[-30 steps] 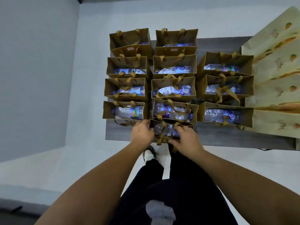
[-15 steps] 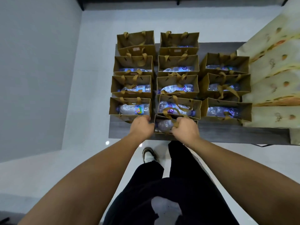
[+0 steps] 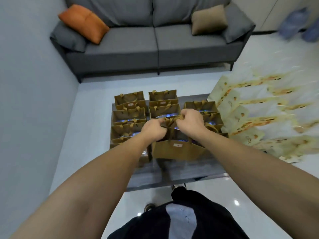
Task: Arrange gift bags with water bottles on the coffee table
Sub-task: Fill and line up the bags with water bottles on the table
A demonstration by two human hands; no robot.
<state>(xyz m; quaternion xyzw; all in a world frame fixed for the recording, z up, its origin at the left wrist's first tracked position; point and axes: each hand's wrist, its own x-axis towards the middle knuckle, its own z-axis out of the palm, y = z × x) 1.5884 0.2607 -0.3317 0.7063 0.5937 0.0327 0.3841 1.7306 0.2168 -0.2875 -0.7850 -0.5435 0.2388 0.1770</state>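
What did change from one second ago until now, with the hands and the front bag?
Both hands rose from the front bag's rim to its ribbon handles: left hand and right hand now grip them above the bag. The view tilted up, showing a sofa. The other bags stayed in their rows on the table.

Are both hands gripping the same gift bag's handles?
Yes, the left hand and right hand both pinch the ribbon handles of the front middle gift bag.

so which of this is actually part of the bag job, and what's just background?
Job:
- nearest brown gift bag, handles gripped by left hand and right hand
- the other brown gift bags holding water bottles
- coffee table

Background:
- grey sofa
- orange cushion, tan cushion
- flat cream printed bags
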